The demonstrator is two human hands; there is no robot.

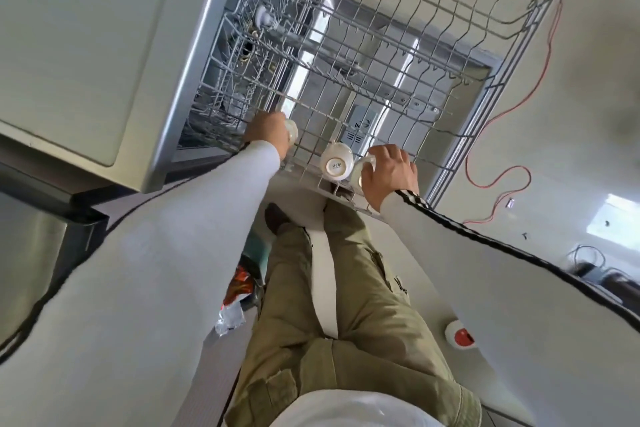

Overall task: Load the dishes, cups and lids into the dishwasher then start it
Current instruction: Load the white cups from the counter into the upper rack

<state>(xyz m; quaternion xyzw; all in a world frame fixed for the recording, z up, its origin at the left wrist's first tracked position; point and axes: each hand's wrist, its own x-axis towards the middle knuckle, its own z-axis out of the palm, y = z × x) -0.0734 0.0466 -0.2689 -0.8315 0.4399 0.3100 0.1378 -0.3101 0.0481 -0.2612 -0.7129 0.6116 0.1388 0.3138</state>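
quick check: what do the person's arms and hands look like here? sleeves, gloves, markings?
Both hands, left and right, are bare: no gloves, and no rings or watch visible. Both arms wear long, light grey-white sleeves reaching to the wrists. The right sleeve has a black-and-white striped band running along its length from the cuff. The left sleeve has a thin dark line along its outer edge. No cables on the arms.

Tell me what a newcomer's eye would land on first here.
First, the pulled-out wire rack filling the upper middle of the view, nearly bare. Next, the two hands at its near edge: the left hand holds a white cup, and the right hand grips another cup beside an upturned cup already on the rack. A red cable trails across the floor on the right.
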